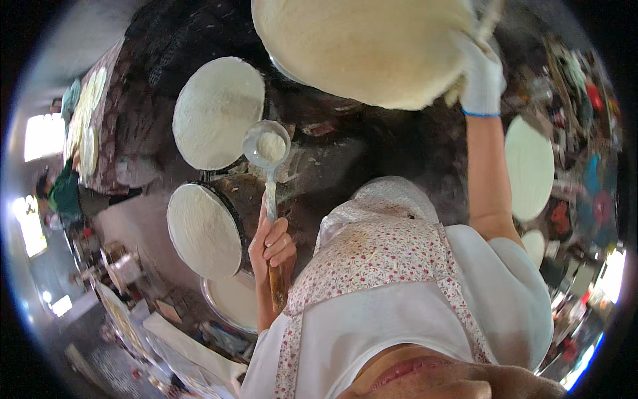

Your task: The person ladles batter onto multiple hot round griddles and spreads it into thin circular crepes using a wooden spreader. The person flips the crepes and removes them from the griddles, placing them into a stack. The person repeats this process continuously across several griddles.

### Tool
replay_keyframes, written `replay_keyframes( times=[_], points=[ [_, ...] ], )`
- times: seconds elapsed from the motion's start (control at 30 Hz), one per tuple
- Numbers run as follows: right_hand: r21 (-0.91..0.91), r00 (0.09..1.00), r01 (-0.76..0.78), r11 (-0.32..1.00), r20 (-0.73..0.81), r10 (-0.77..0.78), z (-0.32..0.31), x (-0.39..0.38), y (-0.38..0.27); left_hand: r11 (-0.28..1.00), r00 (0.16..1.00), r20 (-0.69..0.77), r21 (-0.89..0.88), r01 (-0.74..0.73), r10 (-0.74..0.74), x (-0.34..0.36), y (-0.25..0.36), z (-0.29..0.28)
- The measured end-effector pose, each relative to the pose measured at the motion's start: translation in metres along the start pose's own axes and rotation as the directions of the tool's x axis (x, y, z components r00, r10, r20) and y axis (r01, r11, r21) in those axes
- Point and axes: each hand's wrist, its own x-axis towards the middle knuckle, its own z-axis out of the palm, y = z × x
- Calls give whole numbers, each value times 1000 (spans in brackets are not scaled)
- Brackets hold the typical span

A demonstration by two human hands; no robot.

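Note:
My left hand (271,245) grips the wooden handle of a metal ladle (266,146), whose bowl holds a little white batter. The ladle's bowl hangs between two round griddles covered with white batter, one farther away (218,112) and one nearer (203,229). My right hand (482,76), in a white glove, is raised and holds the edge of a large, thin, pale round flatbread (362,46), which is lifted above the dark stove top (345,146).
A white basin of batter (232,302) sits below the near griddle. Another round white disc (530,166) and a smaller one (533,246) lie at the right. Stacked pale flatbreads (86,126) rest on a patterned cloth at the left. My floral apron (379,259) fills the lower middle.

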Motion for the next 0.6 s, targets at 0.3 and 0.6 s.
replay_keyframes(
  times=[0.3,0.6],
  points=[
    [-64,738,-112,992,-674,40,-373,-315,-28,895,877,-229,50,444,-423,-24,-3,-27],
    [-665,556,-664,341,-744,-371,-536,-620,-127,586,653,-392,290,757,-649,-64,-36,-12]
  ],
)
